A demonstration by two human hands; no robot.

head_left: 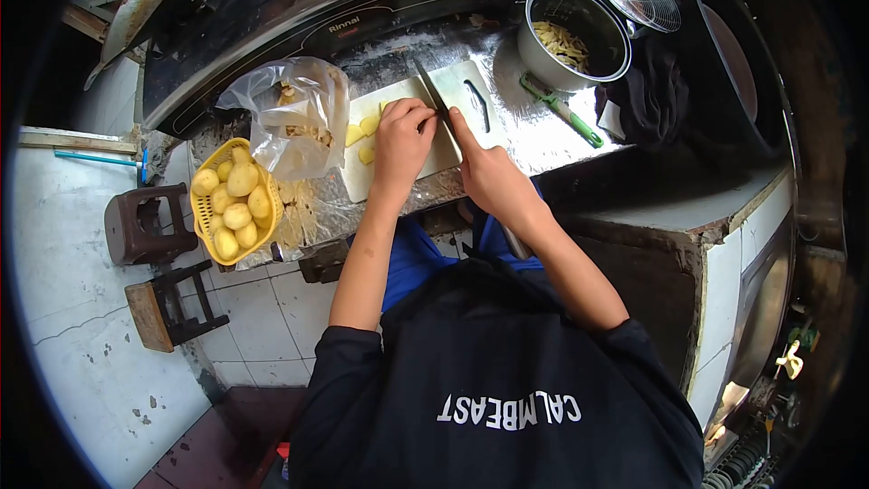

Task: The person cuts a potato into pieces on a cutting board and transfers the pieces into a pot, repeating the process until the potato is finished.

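My right hand [493, 179] is closed round the handle of a kitchen knife [433, 86], its index finger stretched along the blade. The blade points away from me over the white cutting board [358, 183]. My left hand [404, 140] lies on the board just left of the blade, fingers curled down on potato that is mostly hidden beneath them. Several cut yellow potato pieces [367, 155] lie left of that hand. Left of the board stands a yellow basket [201, 211] of peeled potatoes [243, 179].
A clear plastic bag [294, 118] with brownish scraps sits between basket and board. Back right, a metal pot [543, 63] holds cut strips [563, 43]. A green-handled peeler [570, 118] lies before it, near a dark cloth [650, 95]. A stove [362, 23] runs behind the board.
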